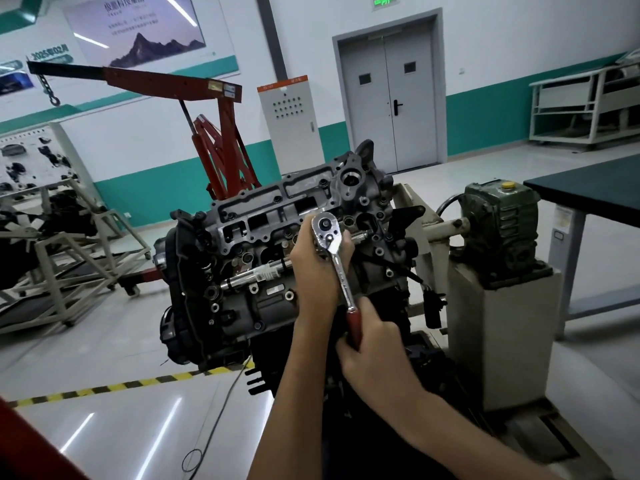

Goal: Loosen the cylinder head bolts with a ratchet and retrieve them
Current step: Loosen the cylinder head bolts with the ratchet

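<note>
With right hand [374, 344], gripped the red handle of the ratchet [337, 258]; with left hand [315, 268], curled fingers round its chrome neck just under the drive head. Kept both hands on the one tool, nothing else held. Seated the drive head on the top face of the cylinder head [270, 209], toward the right end of the engine [242, 306]; could not see the bolt or socket beneath it.

Progress, as a judgement: loosening under way, retrieval not yet started. Saw no loose bolts in either hand or lying on the engine. Could not tell how many head bolts were already cracked loose. Spotted several small dark bolt heads along the engine's top face, but too small to sort head bolts from the rest, so left them uncounted. Probably remaining: finish this bolt, work round the others, then lift them all out.

Counted:
- two hands
- one ratchet
- one engine
- one chrome bar [256, 273] lying across the engine's near face, left of the ratchet
- one red hoist [221, 140] behind the engine
- one green gearbox [498, 216] right of the engine
- zero retrieved bolts in view
</note>
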